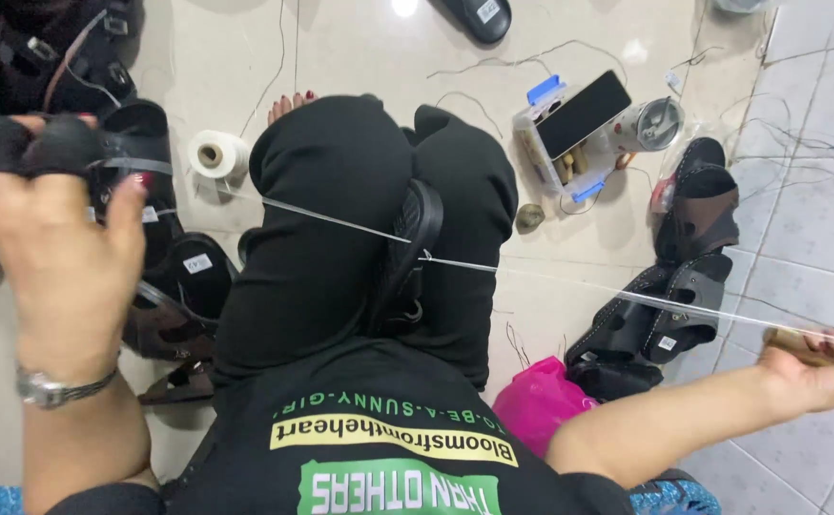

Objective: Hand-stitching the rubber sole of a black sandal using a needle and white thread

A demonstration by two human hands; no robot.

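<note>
Both arms are spread wide: left hand (59,205) raised, fingers curled (two wear black covers); right hand (817,358) closed.

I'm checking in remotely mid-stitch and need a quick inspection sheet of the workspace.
Surface: pale tiled floor, loose thread ends scattered on it.
Job's things: black sandal clamped between the knees; thread pulled taut through it to both sides.
Clutter: thread spool, plastic box with a phone on it, pink bag, sandals on the right, more on the left.
Hands: left hand raised, fingertips covered in black, thread wound around it; right hand grips a wooden-handled tool.
Cables: nothing seen.
Surroundings: nothing seen beyond the floor.
</note>
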